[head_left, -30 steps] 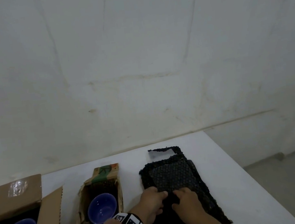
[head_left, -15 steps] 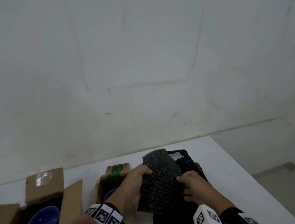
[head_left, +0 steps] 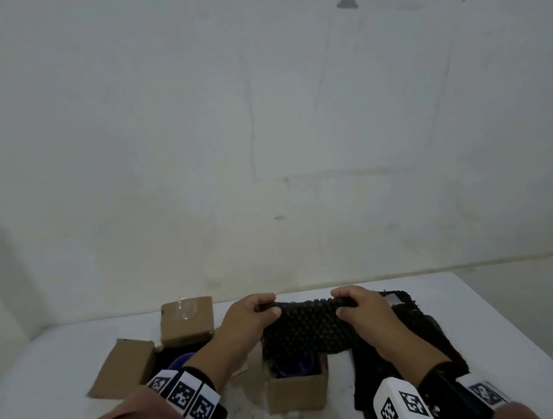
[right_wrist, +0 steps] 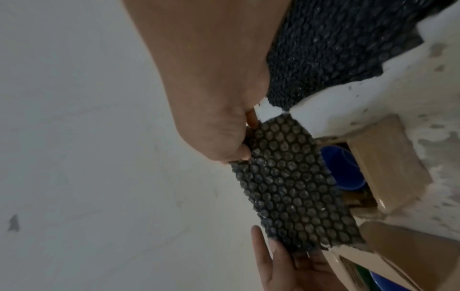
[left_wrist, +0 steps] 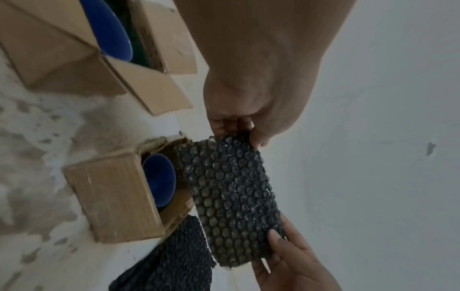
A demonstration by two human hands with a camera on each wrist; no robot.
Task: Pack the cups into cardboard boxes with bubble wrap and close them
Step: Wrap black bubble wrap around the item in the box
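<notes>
A dark sheet of bubble wrap point(head_left: 304, 330) hangs stretched between my two hands above a small open cardboard box point(head_left: 297, 391). My left hand point(head_left: 256, 313) pinches its left top corner, and my right hand point(head_left: 356, 303) pinches the right one. Inside that box sits a blue cup point(left_wrist: 159, 181), half hidden by the sheet. A second, larger open box point(head_left: 131, 367) to the left holds another blue cup point(left_wrist: 109, 29). In the wrist views the sheet point(left_wrist: 229, 198) point(right_wrist: 291, 187) hangs just over the small box's opening.
A pile of more dark bubble wrap point(head_left: 417, 334) lies on the white table point(head_left: 508, 320) to the right of the small box. The table ends at a plain wall behind and drops off on the right. Worn patches mark the tabletop near me.
Both hands lifted one sheet off the pile and carried it left, spreading it out over the small box. The camera view has swung left and down.
</notes>
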